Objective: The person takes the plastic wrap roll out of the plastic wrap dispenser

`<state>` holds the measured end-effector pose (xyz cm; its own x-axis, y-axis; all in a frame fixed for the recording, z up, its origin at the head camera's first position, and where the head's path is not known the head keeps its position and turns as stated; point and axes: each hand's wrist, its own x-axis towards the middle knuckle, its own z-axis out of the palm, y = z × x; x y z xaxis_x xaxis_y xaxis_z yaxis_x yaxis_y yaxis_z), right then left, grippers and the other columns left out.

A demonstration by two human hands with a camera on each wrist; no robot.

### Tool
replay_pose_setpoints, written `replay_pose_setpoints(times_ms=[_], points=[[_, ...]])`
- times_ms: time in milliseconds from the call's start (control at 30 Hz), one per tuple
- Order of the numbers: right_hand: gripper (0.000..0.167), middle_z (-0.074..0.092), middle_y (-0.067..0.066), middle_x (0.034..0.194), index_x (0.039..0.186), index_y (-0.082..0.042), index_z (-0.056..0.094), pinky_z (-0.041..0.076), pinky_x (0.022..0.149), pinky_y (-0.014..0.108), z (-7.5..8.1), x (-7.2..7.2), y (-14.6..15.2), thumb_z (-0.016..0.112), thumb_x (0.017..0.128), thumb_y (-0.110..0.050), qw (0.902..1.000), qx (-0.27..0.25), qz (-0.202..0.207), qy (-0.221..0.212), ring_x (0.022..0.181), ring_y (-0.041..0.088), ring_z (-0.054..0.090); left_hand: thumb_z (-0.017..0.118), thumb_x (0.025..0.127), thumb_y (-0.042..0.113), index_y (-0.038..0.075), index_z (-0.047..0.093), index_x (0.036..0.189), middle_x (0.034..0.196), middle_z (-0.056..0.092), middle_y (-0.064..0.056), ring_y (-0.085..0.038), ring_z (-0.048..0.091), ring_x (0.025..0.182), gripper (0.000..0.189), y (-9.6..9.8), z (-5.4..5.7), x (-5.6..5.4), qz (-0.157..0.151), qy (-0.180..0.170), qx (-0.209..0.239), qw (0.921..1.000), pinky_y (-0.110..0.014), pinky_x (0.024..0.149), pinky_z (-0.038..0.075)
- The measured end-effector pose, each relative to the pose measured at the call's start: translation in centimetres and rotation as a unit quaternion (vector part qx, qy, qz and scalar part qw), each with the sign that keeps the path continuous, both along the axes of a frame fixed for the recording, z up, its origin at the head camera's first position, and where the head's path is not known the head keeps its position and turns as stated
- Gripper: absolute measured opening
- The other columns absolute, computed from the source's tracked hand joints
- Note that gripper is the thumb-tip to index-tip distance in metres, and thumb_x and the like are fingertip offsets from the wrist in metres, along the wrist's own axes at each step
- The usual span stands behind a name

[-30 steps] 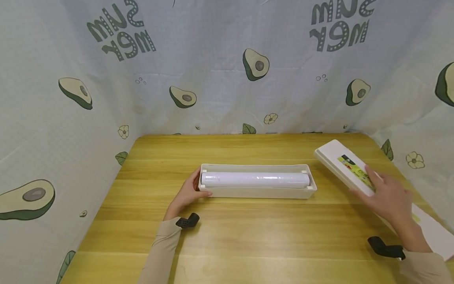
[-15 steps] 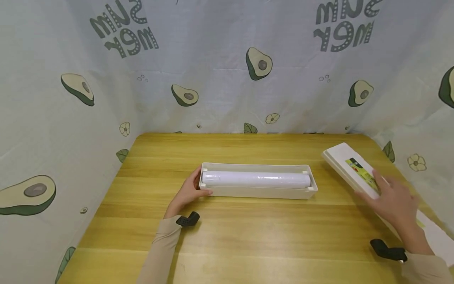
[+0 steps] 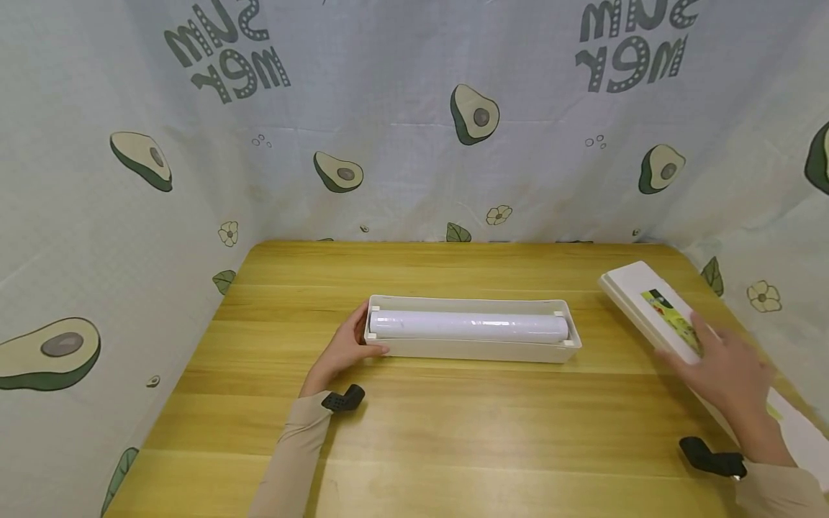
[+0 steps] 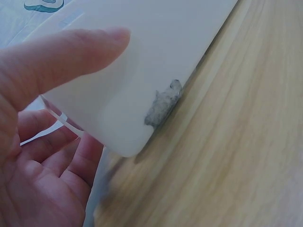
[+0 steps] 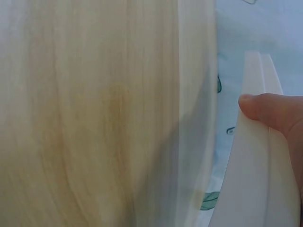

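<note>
A long white box sits on the wooden table in the head view, its top uncovered. Inside lies a glossy white roll, set between small white supports at the ends. My left hand grips the box's left end, thumb on the near wall and fingers behind. The left wrist view shows that thumb against the wall, above a grey patch. My right hand holds a long white lid with a green-yellow label, slanted over the table's right side. Its thumb presses the lid's edge.
The wooden table reaches back to a white curtain printed with avocados, leaves and mirrored lettering. The curtain also lines the left and right sides. Black wrist cameras sit on both forearms.
My right hand has moved the lid slightly farther right, away from the box. The left hand keeps its grip on the box, which stays in place.
</note>
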<state>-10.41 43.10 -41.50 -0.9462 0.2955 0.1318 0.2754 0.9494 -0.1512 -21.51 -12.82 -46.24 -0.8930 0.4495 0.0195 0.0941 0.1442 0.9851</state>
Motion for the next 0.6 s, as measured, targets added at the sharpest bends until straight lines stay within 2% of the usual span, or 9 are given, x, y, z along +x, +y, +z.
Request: replay_pose_setpoints(times_ms=[267, 600], points=[[0.101, 0.029, 0.042, 0.129, 0.151, -0.012, 0.003, 0.031, 0.069, 0.073, -0.5, 0.4, 0.8, 0.051, 0.081, -0.066, 0.9998, 0.000, -0.018, -0.011, 0.103, 0.063, 0.033, 0.075, 0.074, 0.000, 0.014, 0.011, 0.152, 0.155, 0.026, -0.010, -0.027, 0.035, 0.138, 0.101, 0.0, 0.1, 0.1, -0.001, 0.001, 0.003, 1.0000, -0.030, 0.101, 0.045], [0.103, 0.024, 0.044, 0.129, 0.150, -0.007, 0.001, 0.027, 0.073, 0.077, -0.4, 0.9, 1.6, 0.049, 0.082, -0.067, 0.9986, -0.006, -0.047, -0.023, 0.100, 0.067, 0.031, 0.075, 0.075, 0.000, 0.014, 0.011, 0.152, 0.155, 0.026, -0.010, -0.026, 0.034, 0.138, 0.101, 0.0, 0.2, 0.2, 0.002, 0.000, 0.001, 1.0000, -0.034, 0.103, 0.043]])
